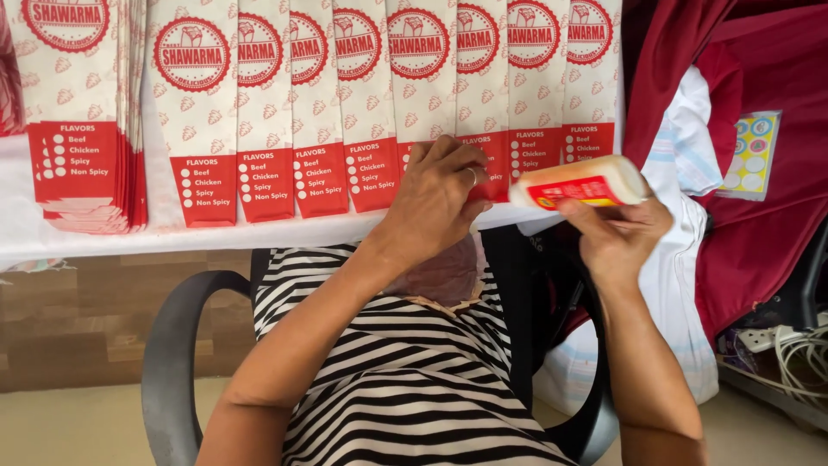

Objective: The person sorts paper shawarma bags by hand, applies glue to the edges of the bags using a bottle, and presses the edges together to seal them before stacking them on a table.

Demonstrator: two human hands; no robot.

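**Hands at a row of paper sleeves**

Left hand [440, 194] presses flat on red-and-white paper sleeves [366, 112], laid overlapping in a row on a white table [52, 233]. Right hand [617, 233], at 3 o'clock of the left, grips a white bottle w/ red label [582, 185], tilted sideways. Stacked sleeves [86, 129] at 9 o'clock. Sticker sheet [750, 155] at far right on red cloth [759, 242].

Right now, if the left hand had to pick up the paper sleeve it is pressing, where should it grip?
Probably by the red bottom edge of the paper sleeve under the left hand, coming from the near table edge. The sleeves overlap sideways, so only that end lies free. The right hand holds the glue bottle.
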